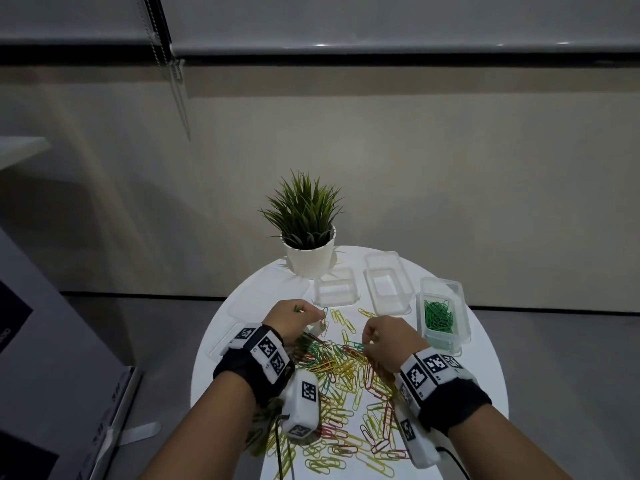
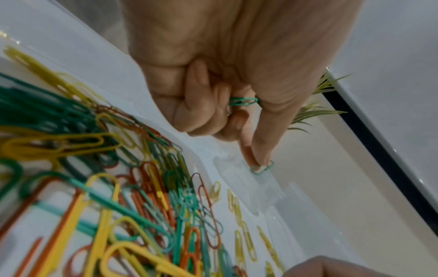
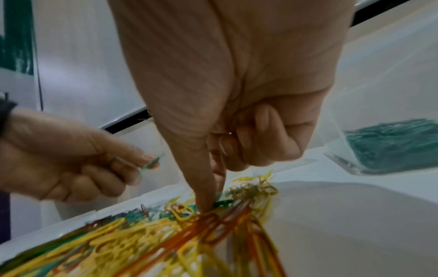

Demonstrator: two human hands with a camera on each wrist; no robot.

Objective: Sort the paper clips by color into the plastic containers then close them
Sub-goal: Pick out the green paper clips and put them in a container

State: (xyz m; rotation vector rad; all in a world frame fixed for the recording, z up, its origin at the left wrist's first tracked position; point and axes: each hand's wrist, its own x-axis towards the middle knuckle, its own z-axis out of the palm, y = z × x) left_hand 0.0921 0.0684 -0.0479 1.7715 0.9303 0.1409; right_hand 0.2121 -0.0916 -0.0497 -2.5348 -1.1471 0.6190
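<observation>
A mixed pile of yellow, green and red paper clips [image 1: 349, 379] covers the near half of the round white table [image 1: 485, 368]. My left hand [image 1: 320, 315] hovers at the pile's far edge. It keeps green clips [image 2: 243, 101] tucked under its curled fingers and pinches another green clip [image 2: 261, 167] between thumb and forefinger. My right hand [image 1: 365, 344] reaches down into the pile, its thumb and forefinger [image 3: 208, 204] closed on a green clip [image 3: 221, 203]. A clear container [image 1: 462, 327] at the right holds green clips [image 1: 439, 317].
Two empty clear containers [image 1: 336, 299] [image 1: 408, 285] stand behind the pile. Clear lids [image 1: 263, 296] [image 1: 221, 341] lie at the left. A potted plant [image 1: 310, 258] stands at the table's far edge. Loose yellow clips [image 1: 341, 320] lie between the hands.
</observation>
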